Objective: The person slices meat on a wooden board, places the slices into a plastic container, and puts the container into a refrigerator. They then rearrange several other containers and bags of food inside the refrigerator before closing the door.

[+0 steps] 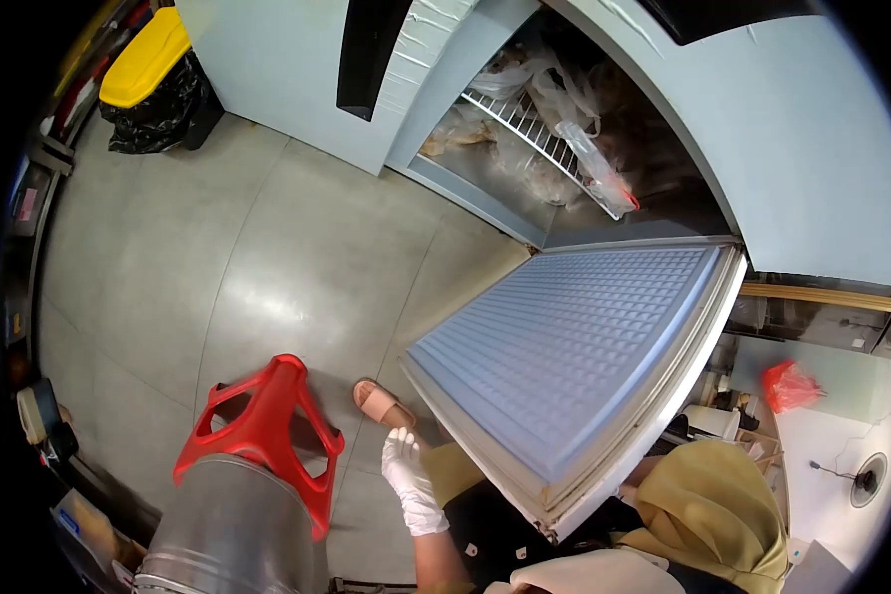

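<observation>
My left hand (408, 480), in a white glove, hangs in front of my body with its fingers loosely out and holds nothing visible. Beside it is the open fridge door (574, 346), with a ribbed blue inner panel. My right arm in a mustard sleeve (708, 505) reaches to the door's outer side. The door hides most of my right hand, so its grip does not show. Inside the fridge (634, 233), a white wire shelf (540, 148) bears plastic bags, and a clear bag (594, 163) with a red end hangs over the shelf's edge.
A red plastic stool (292, 406) stands left of me, with a large metal cylinder (233, 525) overlapping it. A yellow-lidded bin (148, 59) with a black liner is at the far left. A red bag (790, 386) lies beyond the door. My pink slipper (378, 401) is on the floor.
</observation>
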Motion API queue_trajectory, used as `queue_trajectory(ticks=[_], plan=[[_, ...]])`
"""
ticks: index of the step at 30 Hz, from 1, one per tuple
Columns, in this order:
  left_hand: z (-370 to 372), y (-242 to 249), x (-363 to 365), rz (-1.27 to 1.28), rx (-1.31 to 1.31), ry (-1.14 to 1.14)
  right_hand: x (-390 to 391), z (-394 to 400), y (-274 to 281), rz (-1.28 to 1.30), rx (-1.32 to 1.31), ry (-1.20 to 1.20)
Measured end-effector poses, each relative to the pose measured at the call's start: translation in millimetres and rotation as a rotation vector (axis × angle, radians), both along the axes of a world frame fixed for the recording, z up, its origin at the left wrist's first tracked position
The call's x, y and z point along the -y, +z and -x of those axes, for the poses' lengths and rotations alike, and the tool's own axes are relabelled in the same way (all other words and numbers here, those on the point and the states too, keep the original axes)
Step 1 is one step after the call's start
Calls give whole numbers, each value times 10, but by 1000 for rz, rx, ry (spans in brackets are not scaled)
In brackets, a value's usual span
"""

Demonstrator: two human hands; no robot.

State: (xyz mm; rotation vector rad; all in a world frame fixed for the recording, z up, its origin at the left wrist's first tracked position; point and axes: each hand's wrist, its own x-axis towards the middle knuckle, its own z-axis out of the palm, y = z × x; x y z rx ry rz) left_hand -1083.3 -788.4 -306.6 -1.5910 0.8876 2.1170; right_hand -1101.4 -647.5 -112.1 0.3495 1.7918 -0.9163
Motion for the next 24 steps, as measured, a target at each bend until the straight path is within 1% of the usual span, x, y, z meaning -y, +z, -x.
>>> queue_trajectory(ticks=[6,9,10,11,12,14,15,16,17,18,20,21,22,23,24], plan=[[220,202,61,-4,-38,-3,34,128,129,5,-15,-6],[449,313,67,30,-60,-27,-56,262,293,6,-34,-8],[543,354,57,86,-82,-37,-135,307,367,6,-40,-7],[658,440,26,141,-100,-46,-231,387,485,3,-50,-6],[760,520,-9,141,-103,-51,-342,494,644,0,-60,-2],[981,723,-91,231,-283,-136,-648,727,1037,-23,-83,16],[1111,893,-153,236,-291,-172,-930,861,1297,-62,-7,101],[1155,936,-193,231,-287,-170,-1082,949,1472,-69,115,239],[1175,967,-223,180,-299,-181,-1251,1013,1679,-73,120,245],[1194,989,-260,127,-313,-188,-1441,1074,1907,12,-17,273],[1206,1003,-339,115,-299,-187,-1712,1292,2296,186,-291,325],[1222,997,-375,125,-282,-201,-1696,1531,2393,105,-502,217],[1249,988,-408,135,-266,-216,-1709,1728,2281,-82,-653,99],[1256,984,-415,133,-267,-211,-1757,2056,2135,-207,-689,40],[1248,967,-409,136,-270,-197,-1964,2361,1776,-261,-882,121]])
